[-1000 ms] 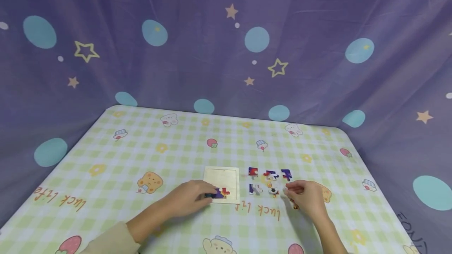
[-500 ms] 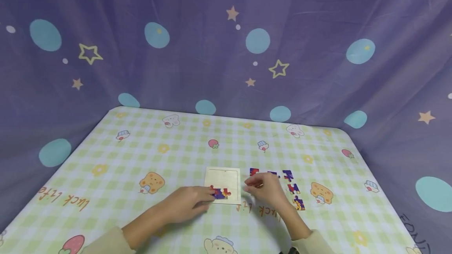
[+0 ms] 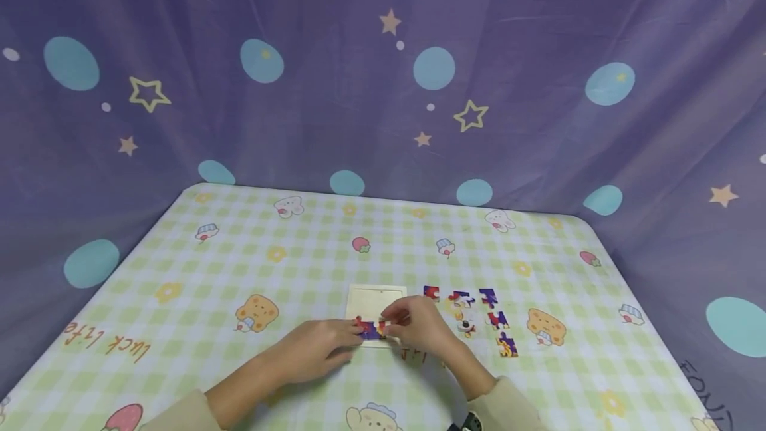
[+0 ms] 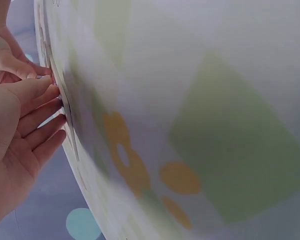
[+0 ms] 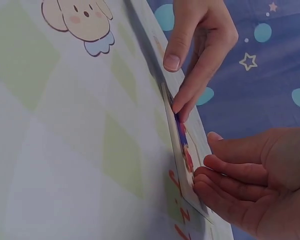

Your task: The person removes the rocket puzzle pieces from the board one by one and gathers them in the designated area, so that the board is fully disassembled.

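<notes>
A pale square puzzle tray [image 3: 372, 299] lies on the table, with joined purple and red puzzle pieces [image 3: 370, 330] along its near edge. My left hand [image 3: 317, 348] reaches in from the left, its fairly straight fingers touching the tray's near left part and the pieces. Over the tray's right side, my right hand [image 3: 419, 326] pinches a small puzzle piece at the right end of that row. Its fingers hide most of this piece. In the right wrist view the right fingertips [image 5: 202, 180] come down at the tray beside a red part of the row.
Right of the tray lie several loose pieces, among them a red one [image 3: 431, 292], a purple one [image 3: 488, 297] and a yellow and purple one [image 3: 507, 344]. The right forearm passes in front of part of this group. A checked cloth [image 3: 239, 271] covers the table; a purple curtain [image 3: 335, 85] hangs behind.
My right hand has moved left from the loose pieces to the right side of the tray. My left hand stays at the tray's left with little movement.
</notes>
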`<state>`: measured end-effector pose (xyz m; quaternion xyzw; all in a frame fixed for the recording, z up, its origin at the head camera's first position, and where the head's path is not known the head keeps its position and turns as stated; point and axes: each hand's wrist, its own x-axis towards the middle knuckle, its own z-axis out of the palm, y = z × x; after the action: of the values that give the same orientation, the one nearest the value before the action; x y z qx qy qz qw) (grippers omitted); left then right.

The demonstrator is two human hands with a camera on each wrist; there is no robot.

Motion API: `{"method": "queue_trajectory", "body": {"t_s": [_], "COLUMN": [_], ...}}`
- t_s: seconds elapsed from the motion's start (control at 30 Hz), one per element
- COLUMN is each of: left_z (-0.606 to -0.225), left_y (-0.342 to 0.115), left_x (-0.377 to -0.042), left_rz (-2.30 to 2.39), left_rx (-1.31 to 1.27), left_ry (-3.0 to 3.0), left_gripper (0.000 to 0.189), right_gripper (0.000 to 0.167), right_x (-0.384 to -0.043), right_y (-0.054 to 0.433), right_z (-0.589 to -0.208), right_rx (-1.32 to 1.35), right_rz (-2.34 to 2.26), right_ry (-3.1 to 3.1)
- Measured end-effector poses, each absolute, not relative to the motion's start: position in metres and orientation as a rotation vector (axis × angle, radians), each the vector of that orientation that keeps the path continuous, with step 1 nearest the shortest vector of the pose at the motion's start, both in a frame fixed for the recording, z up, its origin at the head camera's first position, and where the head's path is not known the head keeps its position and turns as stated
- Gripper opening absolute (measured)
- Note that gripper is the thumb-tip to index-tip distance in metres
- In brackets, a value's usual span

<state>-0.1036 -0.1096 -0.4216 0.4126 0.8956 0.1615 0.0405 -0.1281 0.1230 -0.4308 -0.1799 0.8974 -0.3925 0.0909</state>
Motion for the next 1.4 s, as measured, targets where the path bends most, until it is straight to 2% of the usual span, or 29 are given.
{"method": "queue_trajectory", "body": {"t_s": [0.47, 1.4], "left_z": [-0.4229, -0.4188], "left_y": [-0.1126, -0.1103], "left_x": [-0.1052, -0.1113], "left_rz": [0.531, 0.63], "left_rx": [1.261, 1.187], "left_ry": [2.704, 2.63], "left_gripper": [0.028, 0.025], "right_gripper": [0.012, 0.012], "right_x": [-0.1277, -0.1269], "right_y": [0.1202, 0.1156], "right_z": [-0.4309, -0.4339], "right_rx": [-0.573, -0.491], "right_rz": [-1.186, -1.27], "right_ry": [2.652, 2.637]}}
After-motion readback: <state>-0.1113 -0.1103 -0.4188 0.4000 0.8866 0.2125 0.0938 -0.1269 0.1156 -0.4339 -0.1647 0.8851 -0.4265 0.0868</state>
